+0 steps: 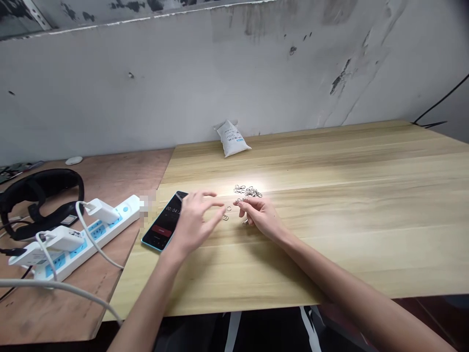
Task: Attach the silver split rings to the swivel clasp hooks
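Note:
My right hand [262,215] is closed in a pinch on a small silver metal clasp [240,201], whose exact shape is too small to make out. Another bit of metal [245,222] shows just under its curled fingers; whether the hand holds it I cannot tell. My left hand [198,215] hovers to the left with thumb and fingers apart and nothing between them. Close to its fingertips lie a few thin split rings [225,218] on the wooden table. Just beyond my right hand is a pile of small metal clasps [252,192], with a smaller group [239,188] beside it.
A phone [164,222] with a running timer lies partly behind my left hand. Against the wall rests a white plastic packet [232,139]. On the lower brown board at left are a power strip [106,234] with plugs and cables, and a black headset strap [40,195].

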A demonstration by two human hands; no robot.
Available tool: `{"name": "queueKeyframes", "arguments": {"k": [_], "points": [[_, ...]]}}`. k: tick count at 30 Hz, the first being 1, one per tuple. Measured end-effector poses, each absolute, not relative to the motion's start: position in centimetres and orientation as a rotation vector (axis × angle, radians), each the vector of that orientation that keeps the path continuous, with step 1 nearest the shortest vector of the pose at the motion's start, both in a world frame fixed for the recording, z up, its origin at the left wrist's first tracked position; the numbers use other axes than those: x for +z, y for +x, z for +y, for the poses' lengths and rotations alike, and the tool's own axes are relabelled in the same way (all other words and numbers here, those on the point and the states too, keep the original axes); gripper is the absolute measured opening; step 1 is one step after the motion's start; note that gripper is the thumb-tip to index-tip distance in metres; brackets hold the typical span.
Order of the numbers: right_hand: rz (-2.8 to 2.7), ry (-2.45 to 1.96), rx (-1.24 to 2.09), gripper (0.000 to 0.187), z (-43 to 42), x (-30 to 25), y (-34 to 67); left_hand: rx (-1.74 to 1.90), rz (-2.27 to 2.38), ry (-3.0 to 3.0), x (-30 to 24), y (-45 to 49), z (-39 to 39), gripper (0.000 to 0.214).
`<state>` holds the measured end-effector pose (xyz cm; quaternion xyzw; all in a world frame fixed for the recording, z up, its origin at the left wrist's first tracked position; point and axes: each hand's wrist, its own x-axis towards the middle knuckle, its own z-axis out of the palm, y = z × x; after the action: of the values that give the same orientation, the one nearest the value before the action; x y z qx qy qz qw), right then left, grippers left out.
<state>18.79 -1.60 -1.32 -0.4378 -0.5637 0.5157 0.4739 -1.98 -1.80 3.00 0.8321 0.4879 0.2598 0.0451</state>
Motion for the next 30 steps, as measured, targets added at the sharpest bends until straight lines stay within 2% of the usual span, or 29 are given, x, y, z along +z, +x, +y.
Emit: {"name": "queueKeyframes", "arguments": {"k": [6,14,25,28,30], "points": [[-1.384,-1.046,1.238,0.036,-1.6,-1.4,19.1,0.914,1.428,2.642,2.5,2.6,-1.3,0.013],[-1.603,-1.042,0.922,0.031,-1.9,-1.0,18.9,1.030,1.368,2.770,2.0,1.8,-0.9,0.011],[-1.713,-1.041,0.830,0.024,-1.8,-1.2,19.0,1.009,1.216,2.706,1.3,1.1,-0.4,0.016],[-1.816,-1.065,0.704,0.023,-1.7,-1.3,19.3,0.971,1.258,2.755,1.3,1.1,-0.3,0.014],[-1.917,-1.095,0.488,0.022,-1.6,-1.4,19.7,0.952,1.323,2.780,1.3,1.1,-0.3,0.013]]}}
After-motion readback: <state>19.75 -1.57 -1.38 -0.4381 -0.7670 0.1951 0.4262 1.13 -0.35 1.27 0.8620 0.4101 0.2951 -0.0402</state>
